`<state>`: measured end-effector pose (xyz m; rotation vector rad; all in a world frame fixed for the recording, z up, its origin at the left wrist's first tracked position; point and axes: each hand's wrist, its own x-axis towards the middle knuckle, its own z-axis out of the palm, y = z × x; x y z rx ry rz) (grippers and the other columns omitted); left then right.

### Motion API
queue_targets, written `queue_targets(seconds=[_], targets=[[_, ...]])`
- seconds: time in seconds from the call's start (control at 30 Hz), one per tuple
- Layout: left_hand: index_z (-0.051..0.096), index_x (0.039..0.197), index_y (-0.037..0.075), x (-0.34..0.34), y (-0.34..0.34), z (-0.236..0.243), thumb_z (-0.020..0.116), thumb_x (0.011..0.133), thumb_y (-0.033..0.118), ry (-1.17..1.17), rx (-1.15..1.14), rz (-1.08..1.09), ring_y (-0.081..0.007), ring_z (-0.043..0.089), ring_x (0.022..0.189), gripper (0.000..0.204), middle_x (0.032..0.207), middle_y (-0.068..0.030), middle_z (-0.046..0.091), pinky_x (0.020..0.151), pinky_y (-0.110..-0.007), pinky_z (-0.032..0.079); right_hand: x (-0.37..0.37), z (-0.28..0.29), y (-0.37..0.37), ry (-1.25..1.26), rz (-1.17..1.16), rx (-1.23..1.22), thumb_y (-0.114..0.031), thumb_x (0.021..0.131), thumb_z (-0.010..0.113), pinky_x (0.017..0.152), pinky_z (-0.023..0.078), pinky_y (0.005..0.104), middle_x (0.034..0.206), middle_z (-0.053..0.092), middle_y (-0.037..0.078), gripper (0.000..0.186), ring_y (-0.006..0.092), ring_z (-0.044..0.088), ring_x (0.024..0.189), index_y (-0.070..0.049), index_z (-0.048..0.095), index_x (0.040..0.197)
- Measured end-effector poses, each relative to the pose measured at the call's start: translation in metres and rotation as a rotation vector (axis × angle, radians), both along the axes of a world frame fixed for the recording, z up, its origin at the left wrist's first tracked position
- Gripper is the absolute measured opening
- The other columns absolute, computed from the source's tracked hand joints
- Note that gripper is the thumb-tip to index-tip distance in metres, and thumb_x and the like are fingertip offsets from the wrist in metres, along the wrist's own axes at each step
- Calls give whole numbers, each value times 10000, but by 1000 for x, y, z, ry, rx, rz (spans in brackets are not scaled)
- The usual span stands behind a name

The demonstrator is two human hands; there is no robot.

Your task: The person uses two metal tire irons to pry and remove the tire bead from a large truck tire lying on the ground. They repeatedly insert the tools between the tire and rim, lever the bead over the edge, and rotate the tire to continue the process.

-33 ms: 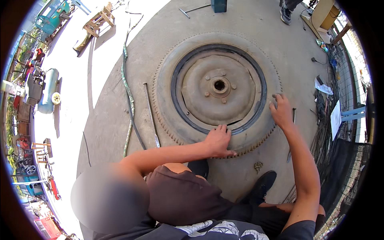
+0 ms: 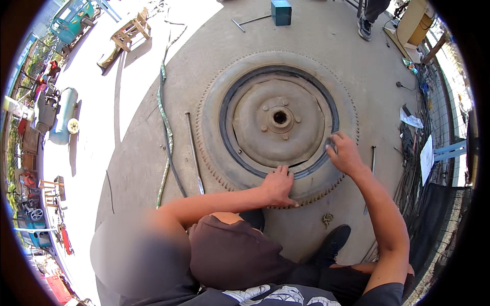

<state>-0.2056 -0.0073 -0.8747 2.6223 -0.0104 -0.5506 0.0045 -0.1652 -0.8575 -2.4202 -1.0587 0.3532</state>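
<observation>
A dusty wheel lies flat on the concrete, its grey tyre (image 2: 212, 112) knobbed along the edge. Inside the tyre a black ring (image 2: 224, 125) circles the domed, bolted metal disc (image 2: 250, 137), which has an open hub hole. On the near part of the tyre rests my left hand (image 2: 278, 187), fingers flat toward the black ring and thumb over the tread. My right hand (image 2: 348, 154) is at the right side of the ring, its fingers bent round a small dark grey piece whose kind I cannot make out.
Metal bars lie left (image 2: 194, 153) and right (image 2: 373, 159) of the wheel. Farther left runs a green-wrapped hose (image 2: 164, 102). A T-handled tool (image 2: 252, 21) and teal box (image 2: 281, 14) are beyond. Another person's shoe (image 2: 364, 29) stands far right. A small brass-coloured piece (image 2: 327, 220) lies near my foot.
My right hand has moved left and nearer to me, from the tyre's outer right side onto the black ring. My left hand stays on the near side of the tyre. The view has shifted slightly.
</observation>
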Motion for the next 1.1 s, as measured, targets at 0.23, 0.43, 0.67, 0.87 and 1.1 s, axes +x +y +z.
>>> queue_targets(seconds=[0.23,0.43,0.67,0.87,1.1], targets=[[551,1047,-84,-37,14,31,836,482,444,91,23,43,-359,457,1087,825,1104,-225,492,879,-428,445,-116,18,49,104,576,-109,-271,757,654,899,434,402,1052,565,151,378,320,519,1036,-34,618,1050],[542,1012,-76,-30,-3,29,854,438,465,79,-10,85,-379,466,1053,849,1061,-235,498,895,-431,423,-119,7,15,43,721,-229,-514,751,629,942,394,437,1154,548,177,609,342,496,1098,-35,590,1126],[475,1086,-71,-14,0,14,855,468,477,244,-138,141,-407,456,1123,909,1141,-260,491,948,-451,391,-98,6,14,194,703,-296,-645,806,490,932,395,438,1089,590,189,695,350,540,1052,-33,602,1116],[544,1005,-79,-10,22,-1,801,568,490,267,-330,181,-346,560,1006,762,1016,-249,580,856,-409,439,-88,-16,48,358,577,-344,-510,944,322,820,460,460,892,642,232,601,398,601,887,-15,662,943],[594,1062,0,20,72,-41,599,791,181,236,-518,103,-294,591,946,326,1058,-172,621,808,-397,449,-82,-9,72,382,553,-510,-511,935,336,819,470,469,912,648,226,607,384,610,912,-4,668,906]])
